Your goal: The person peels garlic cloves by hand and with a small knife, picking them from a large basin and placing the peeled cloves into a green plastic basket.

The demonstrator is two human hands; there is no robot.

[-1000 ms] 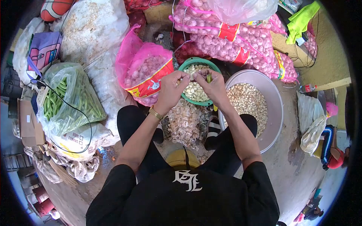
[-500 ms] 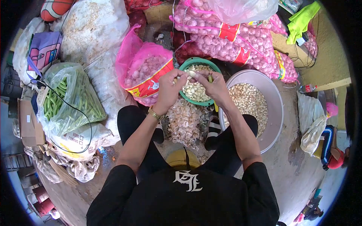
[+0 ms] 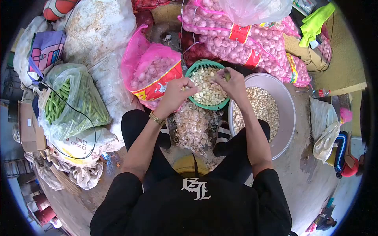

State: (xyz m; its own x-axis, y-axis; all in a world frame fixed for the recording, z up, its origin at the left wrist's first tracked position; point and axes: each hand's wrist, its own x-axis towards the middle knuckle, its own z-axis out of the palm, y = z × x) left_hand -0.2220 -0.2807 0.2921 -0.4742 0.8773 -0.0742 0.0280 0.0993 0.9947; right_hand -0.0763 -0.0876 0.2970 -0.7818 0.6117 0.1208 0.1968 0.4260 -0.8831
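A green basket (image 3: 207, 105) holds pale peeled garlic cloves. Over its left rim is my left hand (image 3: 178, 94), its fingers curled together around something too small to make out. My right hand (image 3: 231, 83) is above the basket's right side, fingers closed, with a small knife whose greenish handle shows at the fingers; its blade cannot be made out. To the right stands a lilac tub (image 3: 289, 118) with many unpeeled cloves. A pile of garlic skins (image 3: 191, 128) lies below the basket, between my feet.
An open pink net bag of garlic (image 3: 155, 72) stands left of the basket. Full garlic sacks (image 3: 244, 47) are stacked behind. A clear bag of green beans (image 3: 75, 106) rests on a white sack at the left. A red-capped person (image 3: 350, 166) shows at the far right.
My hands, close together over the basket before, are now apart. The left has moved down slightly, the right to the right and slightly up, uncovering the cloves between them.
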